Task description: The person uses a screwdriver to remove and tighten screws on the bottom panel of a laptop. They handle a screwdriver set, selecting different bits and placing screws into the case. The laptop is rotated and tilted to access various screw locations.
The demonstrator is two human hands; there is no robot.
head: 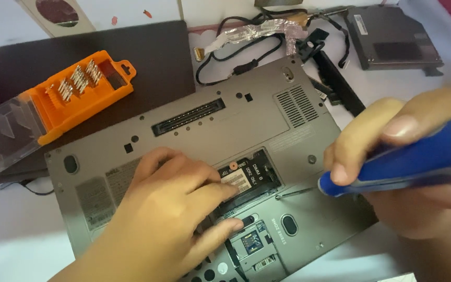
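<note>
Head view, looking down on an upturned grey laptop base (267, 112) lying on a white table (6, 230). The left hand (168, 214) rests palm-down on the base, its fingers spread loosely and grasping nothing; the fingertips (225, 190) touch the near-left edge of the open memory bay, where 1 memory module (244, 177) sits flat in its slot. The right hand (392, 156) is clenched around the blue handle of a screwdriver (392, 162), whose thin shaft (294, 193) runs leftward and slightly toward the viewer, its tip lying just beside the bay's right corner. The module's long axis runs from lower left to upper right, roughly in line with the shaft. The left hand is the nearer of the 2 to the module (it touches the bay; the right reaches it only through the tool). Further off: an orange bit case (79, 86) with a clear lid, loose black cables (246, 57), a removed optical drive (392, 36).
</note>
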